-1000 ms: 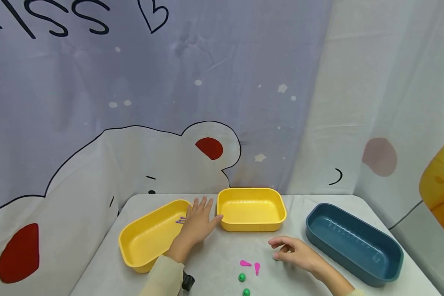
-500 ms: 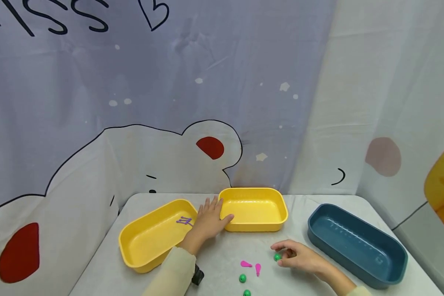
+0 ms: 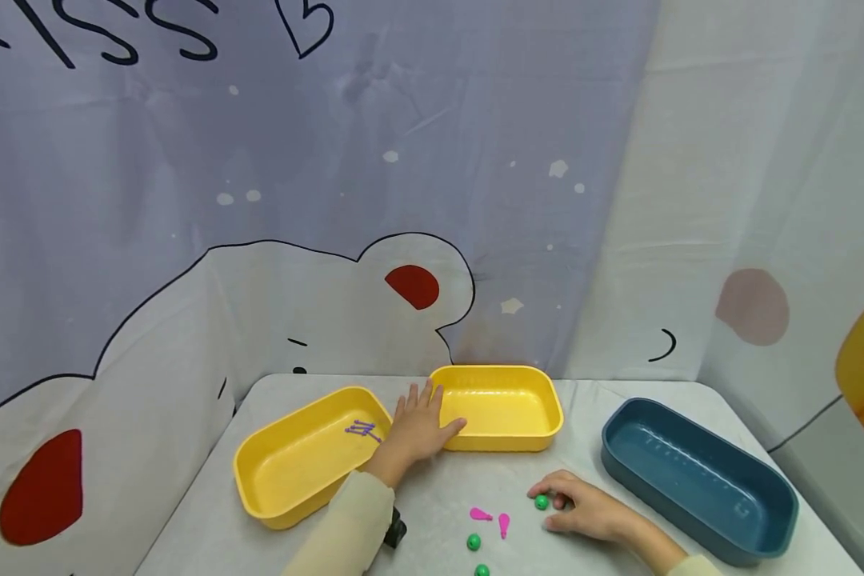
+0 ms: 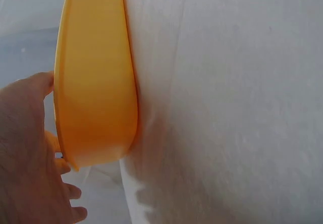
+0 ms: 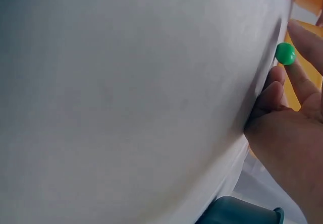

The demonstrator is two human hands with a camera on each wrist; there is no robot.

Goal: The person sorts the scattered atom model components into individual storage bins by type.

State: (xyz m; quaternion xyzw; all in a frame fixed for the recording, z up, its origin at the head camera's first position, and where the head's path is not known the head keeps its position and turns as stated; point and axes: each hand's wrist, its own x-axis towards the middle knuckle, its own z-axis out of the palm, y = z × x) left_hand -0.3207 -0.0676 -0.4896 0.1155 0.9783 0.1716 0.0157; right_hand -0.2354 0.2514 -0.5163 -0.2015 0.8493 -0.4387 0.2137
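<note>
My left hand (image 3: pixel 416 432) is spread at the left end of the middle yellow tray (image 3: pixel 497 442). In the left wrist view its thumb touches the rim of that yellow tray (image 4: pixel 98 82). My right hand (image 3: pixel 583 506) is low over the table, fingers bent loosely around a green bead (image 3: pixel 542 502). A gap shows between the bead and the thumb; the right wrist view has the green bead (image 5: pixel 285 54) close against a finger. Two pink pear-shaped pieces (image 3: pixel 480 514) lie left of that hand. Nearer the front edge are a second green bead (image 3: pixel 474 542) and a third green bead (image 3: pixel 482 570).
A left yellow tray (image 3: pixel 259 512) stands at an angle, with several thin purple pieces (image 3: pixel 361 428) in its far right end. On the right is a dark blue tray (image 3: pixel 698 480). A printed curtain (image 3: pixel 331 160) hangs behind the white-covered table (image 3: pixel 418 528).
My left hand has moved right from beside the left tray onto the middle tray's end, uncovering the purple pieces. My right hand has shifted slightly right and down; the green bead beside it now shows fully.
</note>
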